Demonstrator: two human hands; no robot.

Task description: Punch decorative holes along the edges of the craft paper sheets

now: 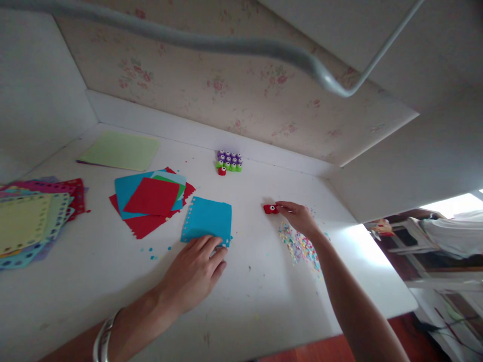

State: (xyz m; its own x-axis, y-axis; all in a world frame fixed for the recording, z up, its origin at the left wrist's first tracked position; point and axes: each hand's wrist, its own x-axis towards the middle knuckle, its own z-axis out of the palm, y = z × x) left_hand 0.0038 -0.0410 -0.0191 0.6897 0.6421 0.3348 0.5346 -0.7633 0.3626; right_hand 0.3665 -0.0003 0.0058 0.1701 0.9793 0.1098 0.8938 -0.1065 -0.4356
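Note:
My left hand [199, 266] lies with its fingers out flat over the lower edge of a blue sheet of paper [209, 217]. Small holes run along that sheet's left edge, and part of its bottom edge is hidden under my fingers. To the right, the fingertips of my right hand [298, 216] close on the right end of a small red craft punch [269, 208] with a white round button. The punch rests on the white table, apart from the blue sheet. Right beside my right wrist is a scatter of coloured paper confetti [298, 245].
Several purple and green punches [230, 160] and a red one [222, 171] stand in rows near the wall. Red and blue papers [151, 198], punched sheets [26, 221] and a pale green sheet [123, 151] lie leftward. A grey bar [226, 44] crosses overhead.

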